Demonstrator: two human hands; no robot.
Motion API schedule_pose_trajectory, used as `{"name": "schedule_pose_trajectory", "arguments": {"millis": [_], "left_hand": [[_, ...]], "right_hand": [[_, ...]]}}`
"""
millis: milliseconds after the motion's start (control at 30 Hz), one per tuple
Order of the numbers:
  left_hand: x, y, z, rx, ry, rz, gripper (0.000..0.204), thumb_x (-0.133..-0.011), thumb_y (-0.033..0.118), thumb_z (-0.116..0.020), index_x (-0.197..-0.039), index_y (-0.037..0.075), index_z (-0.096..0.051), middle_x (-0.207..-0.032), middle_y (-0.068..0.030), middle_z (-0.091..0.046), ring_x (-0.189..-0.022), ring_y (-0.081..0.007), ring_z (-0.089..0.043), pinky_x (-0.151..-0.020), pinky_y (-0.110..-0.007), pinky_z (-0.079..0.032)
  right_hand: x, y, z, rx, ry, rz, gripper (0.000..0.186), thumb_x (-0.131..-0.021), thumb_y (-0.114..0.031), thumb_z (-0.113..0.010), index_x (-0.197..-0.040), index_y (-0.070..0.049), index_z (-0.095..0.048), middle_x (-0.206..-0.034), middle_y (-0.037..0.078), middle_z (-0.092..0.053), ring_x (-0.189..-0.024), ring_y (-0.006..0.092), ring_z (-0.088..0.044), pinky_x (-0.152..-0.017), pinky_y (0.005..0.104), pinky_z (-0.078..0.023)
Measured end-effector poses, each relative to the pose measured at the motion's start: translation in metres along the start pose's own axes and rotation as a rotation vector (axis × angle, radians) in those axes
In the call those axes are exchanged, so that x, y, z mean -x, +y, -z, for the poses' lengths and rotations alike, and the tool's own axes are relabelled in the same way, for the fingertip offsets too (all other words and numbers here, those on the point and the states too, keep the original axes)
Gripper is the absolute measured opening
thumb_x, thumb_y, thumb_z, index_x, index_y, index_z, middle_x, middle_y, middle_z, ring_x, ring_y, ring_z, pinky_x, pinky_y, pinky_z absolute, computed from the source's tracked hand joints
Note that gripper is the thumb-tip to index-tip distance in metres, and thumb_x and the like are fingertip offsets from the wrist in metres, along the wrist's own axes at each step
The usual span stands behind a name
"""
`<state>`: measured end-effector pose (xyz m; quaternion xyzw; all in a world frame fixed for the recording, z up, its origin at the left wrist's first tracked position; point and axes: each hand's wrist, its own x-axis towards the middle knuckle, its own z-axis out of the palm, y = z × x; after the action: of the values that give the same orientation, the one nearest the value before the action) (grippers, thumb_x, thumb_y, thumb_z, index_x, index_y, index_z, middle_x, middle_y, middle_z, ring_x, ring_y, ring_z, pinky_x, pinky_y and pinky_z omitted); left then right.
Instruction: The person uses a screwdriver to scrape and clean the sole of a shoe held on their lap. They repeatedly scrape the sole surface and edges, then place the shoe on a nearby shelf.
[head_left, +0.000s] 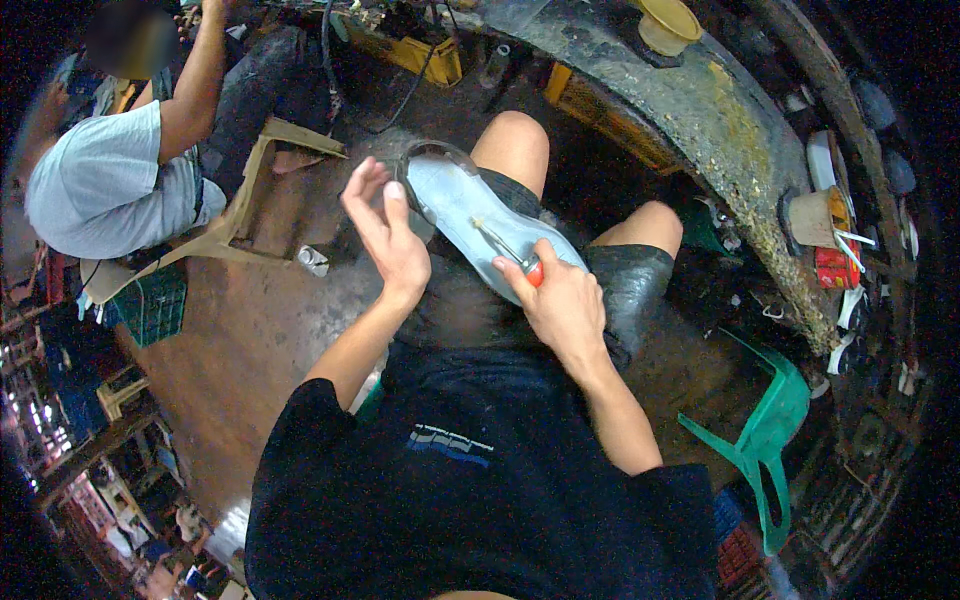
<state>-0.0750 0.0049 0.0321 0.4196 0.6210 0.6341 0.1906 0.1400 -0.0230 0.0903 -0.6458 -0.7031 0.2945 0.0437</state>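
Across my lap lies a shoe (447, 195), bottom up, with a pale blue-white sole face and a dark edge around its far end. My right hand (565, 305) is closed around the red handle of a screwdriver-like tool (500, 243). The tool's thin metal shaft points up and left over the sole, its tip at a small yellowish spot near the middle. Beside the far end of the shoe, my left hand (390, 235) is raised with its fingers apart and nothing in it. Whether its thumb touches the shoe's edge is unclear.
A worn workbench (700, 120) curves along the right, bearing a yellow container (668, 28) and a beige pot (815, 217). A green plastic chair (775, 410) stands at lower right. Another person (110, 185) sits on a beige chair (255, 190) at far left. A can (313, 261) lies on the floor.
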Motion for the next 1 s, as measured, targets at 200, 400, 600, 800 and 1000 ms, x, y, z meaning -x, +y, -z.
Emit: {"name": "schedule_pose_trajectory", "arguments": {"millis": [200, 400, 600, 800, 1000], "left_hand": [[0.002, 0.048, 0.026, -0.826, -0.678, -0.829, 0.043, -0.092, 0.017, -0.079, -0.135, 0.016, -0.075, -0.133, 0.0023, -0.072, -0.12, -0.0245, -0.062, -0.103, -0.045, -0.042], [-0.006, 0.04, 0.011, -0.884, -1.068, -0.921, 0.057, -0.092, 0.028, -0.074, -0.149, 0.021, -0.069, -0.152, -0.0003, -0.066, -0.136, -0.027, -0.059, -0.109, -0.053, -0.043], [-0.009, 0.03, 0.004, -0.797, -1.087, -1.048, 0.05, -0.103, 0.037, -0.066, -0.149, 0.019, -0.066, -0.165, -0.0041, -0.057, -0.151, -0.0281, -0.052, -0.117, -0.049, -0.042], [-0.01, 0.022, -0.004, -0.537, -1.083, -1.094, 0.05, -0.106, 0.034, -0.068, -0.149, 0.01, -0.064, -0.152, -0.0107, -0.065, -0.152, -0.0311, -0.054, -0.121, -0.05, -0.047], [-0.011, 0.019, -0.009, -0.402, -1.131, -1.065, 0.055, -0.106, 0.032, -0.069, -0.155, 0.009, -0.06, -0.153, -0.0131, -0.063, -0.154, -0.0329, -0.053, -0.128, -0.051, -0.043]], "right_hand": [[0.001, 0.008, 0.006, 0.0, -0.057, -0.002, 0.067, -0.104, -0.069, -0.065, -0.118, -0.004, -0.07, -0.089, 0.028, -0.079, -0.083, 0.0488, -0.079, -0.072, 0.0608, -0.063], [0.009, 0.017, 0.013, 0.01, -0.083, 0.017, 0.066, -0.103, -0.068, -0.066, -0.118, -0.005, -0.07, -0.09, 0.031, -0.078, -0.085, 0.0515, -0.078, -0.075, 0.0627, -0.062], [0.013, 0.02, 0.027, -0.031, -0.136, -0.01, 0.071, -0.098, -0.071, -0.072, -0.115, -0.002, -0.068, -0.091, 0.033, -0.077, -0.089, 0.0555, -0.076, -0.081, 0.0645, -0.059], [0.01, 0.049, 0.047, -0.109, -0.35, 0.156, 0.086, -0.083, -0.055, -0.095, -0.135, -0.002, -0.052, -0.106, 0.034, -0.077, -0.105, 0.0566, -0.074, -0.091, 0.0611, -0.058], [0.006, 0.074, 0.081, -0.134, -0.679, 0.374, 0.109, -0.081, -0.015, -0.096, -0.165, -0.004, -0.026, -0.139, 0.039, -0.065, -0.133, 0.0556, -0.064, -0.111, 0.0542, -0.053]]}}
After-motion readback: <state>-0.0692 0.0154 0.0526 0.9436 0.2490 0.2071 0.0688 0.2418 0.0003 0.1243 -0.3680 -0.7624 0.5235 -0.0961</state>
